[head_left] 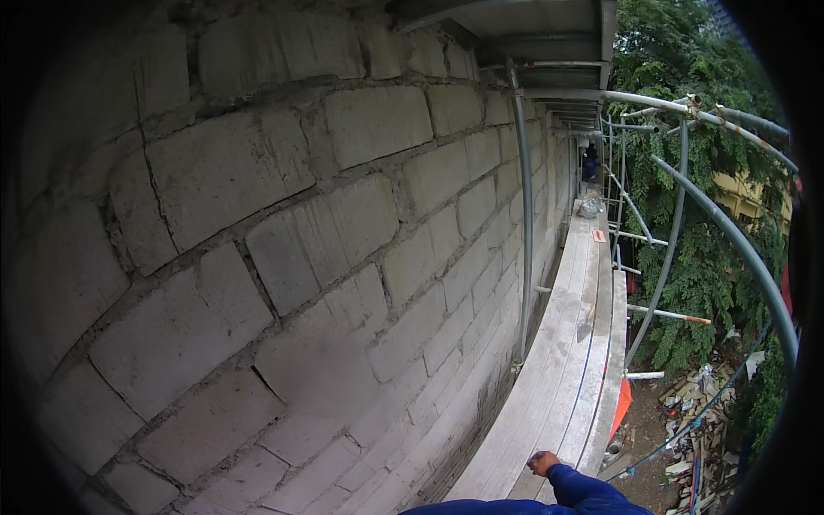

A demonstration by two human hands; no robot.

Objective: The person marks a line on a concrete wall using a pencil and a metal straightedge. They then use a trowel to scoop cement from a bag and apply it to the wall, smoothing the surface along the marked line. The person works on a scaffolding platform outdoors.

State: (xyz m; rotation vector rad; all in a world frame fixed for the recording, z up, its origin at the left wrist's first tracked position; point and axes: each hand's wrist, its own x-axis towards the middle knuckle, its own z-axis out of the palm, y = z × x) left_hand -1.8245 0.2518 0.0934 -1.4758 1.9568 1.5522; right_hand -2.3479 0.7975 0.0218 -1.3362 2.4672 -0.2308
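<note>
My right hand (542,463) hangs low over the plank walkway (558,343), at the end of a blue sleeve (584,487). Its fingers are curled in, and whatever they may hold is hidden. My left hand is out of view; more blue clothing shows along the bottom edge. On my left rises a wall of large grey blocks (326,236) with rough mortar joints. Running lengthwise along the planks is a thin blue line (586,378).
Metal scaffold poles (522,223) stand by the wall, and curved rails (738,232) line the right. Farther along the planks lie a clear plastic bundle (590,207) and a small orange piece (598,235). Someone in dark blue (590,161) is at the far end. Rubble (695,429) lies below.
</note>
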